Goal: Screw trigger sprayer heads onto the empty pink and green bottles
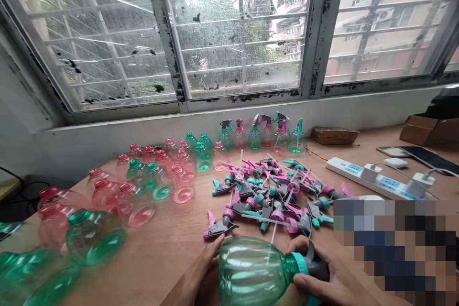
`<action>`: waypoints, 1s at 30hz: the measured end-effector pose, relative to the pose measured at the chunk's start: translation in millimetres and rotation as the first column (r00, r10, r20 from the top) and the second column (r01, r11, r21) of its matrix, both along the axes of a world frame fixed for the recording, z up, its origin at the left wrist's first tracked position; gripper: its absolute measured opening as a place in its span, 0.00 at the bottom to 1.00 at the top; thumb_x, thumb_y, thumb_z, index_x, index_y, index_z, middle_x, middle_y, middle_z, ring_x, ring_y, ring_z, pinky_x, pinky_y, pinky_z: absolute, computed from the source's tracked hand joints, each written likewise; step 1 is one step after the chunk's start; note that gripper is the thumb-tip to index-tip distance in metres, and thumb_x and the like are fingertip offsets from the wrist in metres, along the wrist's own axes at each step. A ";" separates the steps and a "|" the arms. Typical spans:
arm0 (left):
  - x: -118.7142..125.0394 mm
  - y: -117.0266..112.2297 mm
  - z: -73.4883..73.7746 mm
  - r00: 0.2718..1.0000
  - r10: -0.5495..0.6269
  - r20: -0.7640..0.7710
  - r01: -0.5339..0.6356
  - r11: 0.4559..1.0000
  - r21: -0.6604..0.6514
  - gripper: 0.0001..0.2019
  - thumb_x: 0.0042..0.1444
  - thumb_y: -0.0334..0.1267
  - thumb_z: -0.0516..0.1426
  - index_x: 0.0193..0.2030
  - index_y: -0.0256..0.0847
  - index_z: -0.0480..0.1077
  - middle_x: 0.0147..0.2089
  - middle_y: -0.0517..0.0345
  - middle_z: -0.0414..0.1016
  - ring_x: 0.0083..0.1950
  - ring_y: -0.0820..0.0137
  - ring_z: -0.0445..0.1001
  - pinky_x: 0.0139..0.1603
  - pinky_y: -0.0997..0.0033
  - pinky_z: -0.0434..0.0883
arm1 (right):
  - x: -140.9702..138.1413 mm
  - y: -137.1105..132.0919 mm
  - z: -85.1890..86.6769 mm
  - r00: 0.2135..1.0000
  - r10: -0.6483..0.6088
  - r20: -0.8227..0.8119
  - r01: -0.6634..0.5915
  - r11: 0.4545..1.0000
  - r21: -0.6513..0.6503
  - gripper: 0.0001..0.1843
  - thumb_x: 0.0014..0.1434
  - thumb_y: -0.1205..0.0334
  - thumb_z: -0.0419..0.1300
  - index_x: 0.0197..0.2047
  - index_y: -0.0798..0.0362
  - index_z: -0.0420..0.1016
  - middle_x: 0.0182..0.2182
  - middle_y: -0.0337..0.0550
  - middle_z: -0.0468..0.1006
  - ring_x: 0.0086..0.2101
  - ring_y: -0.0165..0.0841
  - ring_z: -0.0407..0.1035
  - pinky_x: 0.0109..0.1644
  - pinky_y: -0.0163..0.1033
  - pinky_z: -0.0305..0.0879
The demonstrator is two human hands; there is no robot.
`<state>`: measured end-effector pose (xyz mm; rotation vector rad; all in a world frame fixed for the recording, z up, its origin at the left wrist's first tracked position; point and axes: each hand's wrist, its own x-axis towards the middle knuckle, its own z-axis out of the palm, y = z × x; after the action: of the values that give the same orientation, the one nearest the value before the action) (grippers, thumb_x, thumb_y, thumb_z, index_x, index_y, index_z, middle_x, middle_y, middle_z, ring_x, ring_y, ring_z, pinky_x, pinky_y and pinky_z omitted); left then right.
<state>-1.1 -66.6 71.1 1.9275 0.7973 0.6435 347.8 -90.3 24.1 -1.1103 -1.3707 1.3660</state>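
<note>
Green bottle: tipped sideways between the 2 hands, near the sprayer heap.
Left hand: holding the bottle's base end, fingers mostly hidden.
Right hand: wrapped around the gray trigger head.
Teal collar: could cross-thread if seated crooked.
Smooth plastic: might spin if the left grip is loose.
Nearest pink-and-gray sprayer: a careless swing could knock it.
</note>
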 end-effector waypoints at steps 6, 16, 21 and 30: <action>7.8 -9.2 2.8 0.993 -0.049 0.106 0.059 0.994 -0.093 0.41 0.74 0.48 0.57 0.82 0.77 0.34 0.87 0.67 0.45 0.85 0.51 0.54 0.80 0.40 0.61 | -4.4 -2.7 13.0 0.999 0.007 -0.043 -0.008 1.000 -0.026 0.32 0.51 0.34 0.77 0.45 0.51 0.78 0.31 0.37 0.75 0.32 0.36 0.68 0.36 0.37 0.64; 5.4 -13.6 2.3 0.992 0.099 -0.072 -0.097 0.995 0.034 0.41 0.73 0.53 0.57 0.84 0.66 0.39 0.86 0.61 0.50 0.86 0.51 0.50 0.85 0.44 0.47 | -2.7 -5.2 23.1 1.000 0.022 0.007 -0.021 0.998 -0.064 0.30 0.54 0.38 0.78 0.47 0.52 0.78 0.31 0.36 0.75 0.32 0.35 0.68 0.36 0.36 0.65; 6.2 -14.9 7.2 0.988 0.094 -0.126 -0.088 0.995 0.052 0.45 0.72 0.50 0.59 0.85 0.62 0.33 0.86 0.56 0.52 0.84 0.50 0.56 0.84 0.42 0.52 | -4.8 -4.6 19.8 1.000 -0.008 -0.021 0.007 0.997 -0.076 0.29 0.53 0.39 0.78 0.45 0.52 0.78 0.30 0.36 0.74 0.31 0.35 0.67 0.35 0.37 0.64; 7.8 -13.5 13.9 0.978 0.093 -0.187 -0.064 0.986 0.156 0.47 0.69 0.50 0.62 0.85 0.60 0.37 0.86 0.57 0.53 0.85 0.50 0.53 0.85 0.43 0.50 | -4.3 -5.5 19.0 0.999 0.011 -0.034 -0.013 0.997 -0.076 0.29 0.54 0.38 0.78 0.45 0.51 0.77 0.30 0.35 0.74 0.30 0.34 0.67 0.34 0.35 0.64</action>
<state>6.7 -80.1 85.1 2.1280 0.9750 0.5823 343.5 -95.8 43.1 -1.1253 -1.3126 1.4500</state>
